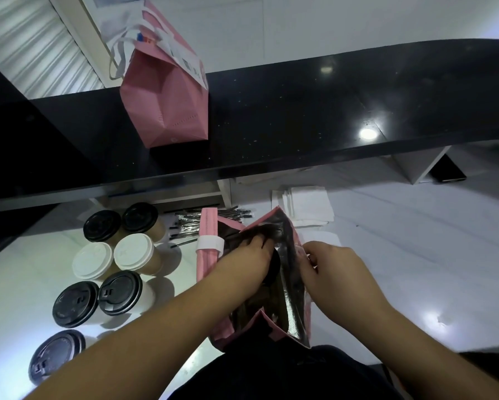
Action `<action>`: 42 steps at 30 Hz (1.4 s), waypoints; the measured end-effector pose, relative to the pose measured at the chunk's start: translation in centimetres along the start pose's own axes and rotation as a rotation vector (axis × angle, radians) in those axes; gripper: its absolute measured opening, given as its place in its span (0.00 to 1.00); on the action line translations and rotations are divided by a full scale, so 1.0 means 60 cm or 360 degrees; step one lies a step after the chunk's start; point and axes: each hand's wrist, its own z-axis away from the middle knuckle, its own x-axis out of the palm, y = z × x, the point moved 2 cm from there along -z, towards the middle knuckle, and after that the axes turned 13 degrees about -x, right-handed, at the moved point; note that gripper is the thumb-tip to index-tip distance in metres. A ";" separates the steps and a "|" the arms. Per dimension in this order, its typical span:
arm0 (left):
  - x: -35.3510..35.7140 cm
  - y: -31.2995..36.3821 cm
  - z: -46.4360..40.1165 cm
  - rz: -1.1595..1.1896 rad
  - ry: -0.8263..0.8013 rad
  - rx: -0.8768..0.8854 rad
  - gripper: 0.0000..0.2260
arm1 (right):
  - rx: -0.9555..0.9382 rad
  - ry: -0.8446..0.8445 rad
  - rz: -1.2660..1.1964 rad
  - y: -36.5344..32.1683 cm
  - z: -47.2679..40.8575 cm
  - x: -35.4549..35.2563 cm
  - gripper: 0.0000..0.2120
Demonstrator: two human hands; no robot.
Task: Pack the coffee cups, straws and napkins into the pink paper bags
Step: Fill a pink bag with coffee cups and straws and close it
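An open pink paper bag with a dark shiny lining stands on the white counter in front of me. My left hand reaches down into its mouth, over a black-lidded cup inside; its fingertips are hidden. My right hand pinches the bag's right edge. Several coffee cups with black or white lids stand at the left. Wrapped black straws lie behind the bag, and white napkins lie at the back right.
A second pink bag with white handles stands closed on the raised black shelf. A bundle of flat pink bags with a white band lies left of the open bag. A dark device sits under the shelf at the right.
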 end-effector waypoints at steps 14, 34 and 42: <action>-0.101 0.017 0.064 0.0303 0.0022 0.0123 0.19 | -0.0048 0.0046 0.0022 -0.009 0.002 0.003 0.18; 0.113 -0.393 0.374 0.0760 0.0167 -0.1748 0.30 | -0.0081 0.0005 0.0037 -0.038 -0.013 0.009 0.10; 0.165 -0.403 0.377 0.0828 0.0069 -0.1911 0.26 | -0.0099 -0.0014 0.0069 -0.048 -0.015 0.008 0.10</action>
